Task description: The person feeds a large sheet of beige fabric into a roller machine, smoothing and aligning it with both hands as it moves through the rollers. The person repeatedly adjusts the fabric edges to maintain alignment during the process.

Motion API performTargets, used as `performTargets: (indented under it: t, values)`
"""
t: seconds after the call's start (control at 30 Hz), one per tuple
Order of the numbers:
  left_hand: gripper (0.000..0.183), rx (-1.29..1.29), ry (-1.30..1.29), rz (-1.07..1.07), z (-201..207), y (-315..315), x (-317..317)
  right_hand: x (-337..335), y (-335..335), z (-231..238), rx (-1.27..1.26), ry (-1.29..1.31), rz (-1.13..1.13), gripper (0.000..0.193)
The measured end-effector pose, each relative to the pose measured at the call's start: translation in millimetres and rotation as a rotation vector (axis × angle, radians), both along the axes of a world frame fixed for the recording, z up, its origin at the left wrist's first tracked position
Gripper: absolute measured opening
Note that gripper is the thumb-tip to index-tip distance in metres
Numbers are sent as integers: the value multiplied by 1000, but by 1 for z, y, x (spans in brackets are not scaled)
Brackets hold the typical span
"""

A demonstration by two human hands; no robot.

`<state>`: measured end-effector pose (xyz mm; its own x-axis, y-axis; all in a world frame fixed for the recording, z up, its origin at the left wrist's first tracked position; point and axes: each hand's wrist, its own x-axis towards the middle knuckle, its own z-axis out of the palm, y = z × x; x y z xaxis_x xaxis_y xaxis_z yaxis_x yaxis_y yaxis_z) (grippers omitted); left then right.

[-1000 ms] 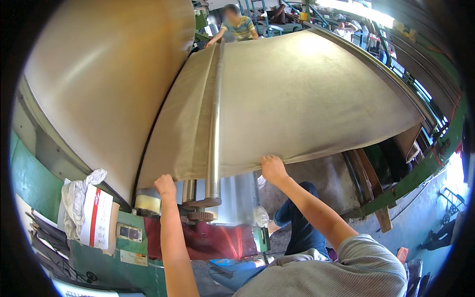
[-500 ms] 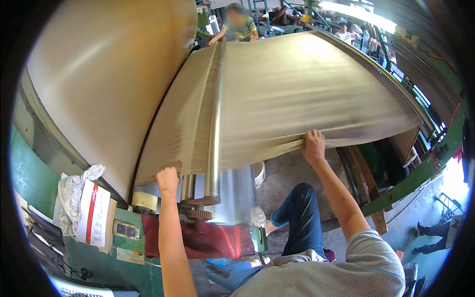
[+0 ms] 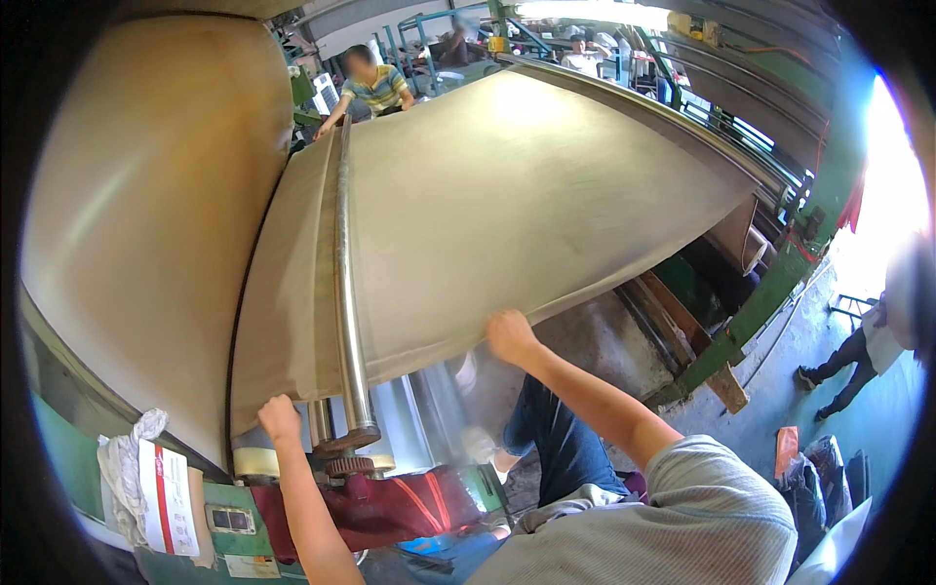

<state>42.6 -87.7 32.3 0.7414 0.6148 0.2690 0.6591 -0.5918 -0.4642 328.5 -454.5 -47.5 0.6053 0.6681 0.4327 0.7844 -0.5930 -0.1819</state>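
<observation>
Sheet: wide tan fabric web (image 3: 526,205), stretched taut over a steel roller bar (image 3: 343,283) and running away toward the far end of the machine.
Near edge: hangs free in front of the person, above the machine base.
Left hand (image 3: 279,419): closed on the sheet's near left corner, just beside the end of the roller bar.
Right hand (image 3: 511,336): fingers curled around the near edge further right; sheet held.
Large roll (image 3: 146,224): same tan material, wound thick, at left of the bar.
Machine frame (image 3: 390,507): red and green, below the hands.
Far end: co-worker in striped shirt (image 3: 370,88), one hand at the bar's far end.
Right margin: another person (image 3: 868,351) standing on the floor, well apart.
</observation>
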Motion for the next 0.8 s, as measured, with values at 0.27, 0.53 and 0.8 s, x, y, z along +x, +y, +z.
performTargets:
  t: [0.27,0.53,0.8]
  values:
    - [11,21,12,39,-11,13,-6,-47,37,21,-176,31,94,11]
    - [12,59,-56,-46,-11,5,5,-65,72,15,-168,114,190,19]
    - [5,51,-44,-24,-7,6,-4,-9,25,36,171,224,170,19]
